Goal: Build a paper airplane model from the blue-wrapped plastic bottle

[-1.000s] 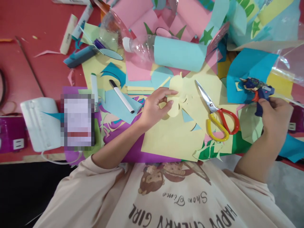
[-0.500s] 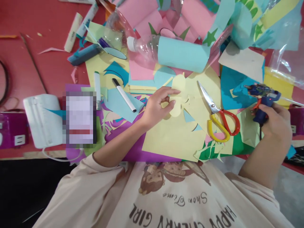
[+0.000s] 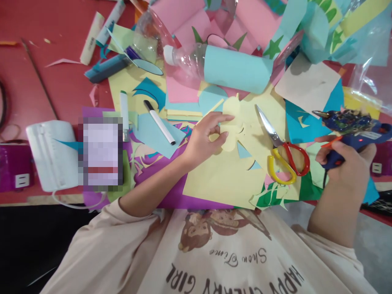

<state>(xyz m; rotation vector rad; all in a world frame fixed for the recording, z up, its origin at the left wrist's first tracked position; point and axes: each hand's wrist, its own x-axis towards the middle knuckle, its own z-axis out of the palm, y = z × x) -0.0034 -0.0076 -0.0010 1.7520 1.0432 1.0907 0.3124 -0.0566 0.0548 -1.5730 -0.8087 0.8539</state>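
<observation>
A red worktop stretched out before the person, much of it buried under coloured paper. A sheet of purple paper lay along its near edge, and pale green curled paper scraps sat by the same edge, further right. Left of the purple sheet, also toward the near edge, lay a white rounded plastic case beside a pixelated rectangular device.

Over the right part of the worktop, the right hand was wrapped around a dark blue glue gun with an orange trigger, its nozzle pointing left. Between the two hands lay metal scissors with one yellow and one red handle, blades together, tips toward the far side.

Near the middle of the worktop, the left hand reached to a pale yellow lobed paper cutout lying on a large pale yellow sheet. Its thumb and forefinger stood apart at the cutout's left side; whether they pressed on it could not be told. A white pen with a black cap lay left of the cutout.

Farther back, a clear plastic bottle wrapped in light blue paper lay on its side, its white cap to the left, before pink paper pieces.
</observation>
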